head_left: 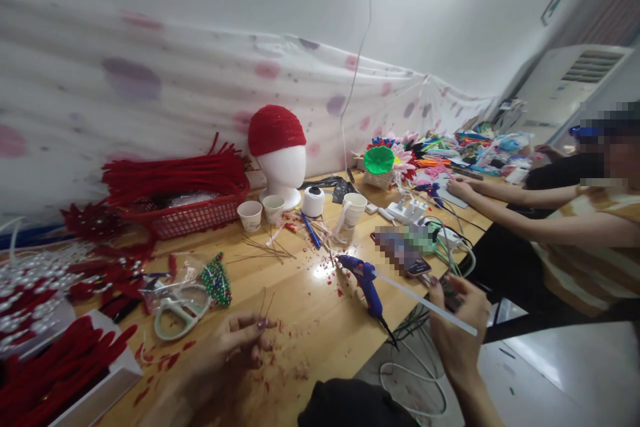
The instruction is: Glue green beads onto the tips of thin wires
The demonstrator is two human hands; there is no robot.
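Note:
My left hand hovers low over the wooden table, fingers pinched on thin wires that stick upward. My right hand is raised at the table's right edge, fingers curled around something small and dark that I cannot make out. A blue glue gun with a long white glue stick stands on the table between my hands. Red scraps lie scattered on the wood near my left hand.
A red basket of red pipe cleaners, a foam head with a red cap, paper cups, scissors, a phone and a power strip lie about. Another person's arms reach over the far right end.

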